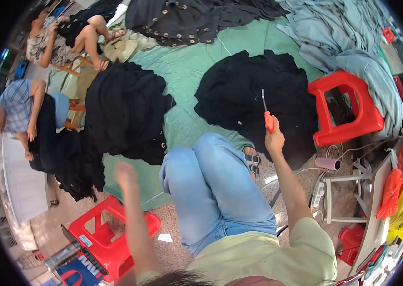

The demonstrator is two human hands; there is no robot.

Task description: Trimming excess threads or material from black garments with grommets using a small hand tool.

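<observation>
In the head view the right hand (274, 139) is clenched around the orange handle of a small tool (267, 114), whose thin metal tip points up, just in front of the person's blue-jeaned knees (201, 167). The left hand (125, 174) is raised to the left of the knees, blurred, so whether it is released or clenched cannot be told; it holds nothing visible. Beyond the knees a green sheet (187, 71) on the floor carries three piles of black garments (253, 95), and a grey-blue heap (349, 43) lies far right of the knees. Three red stools show: one (344, 112) right of the knees, one (111, 233) left of them, one (351, 238) lower right. Two seated people (20, 114) are far left of the knees
</observation>
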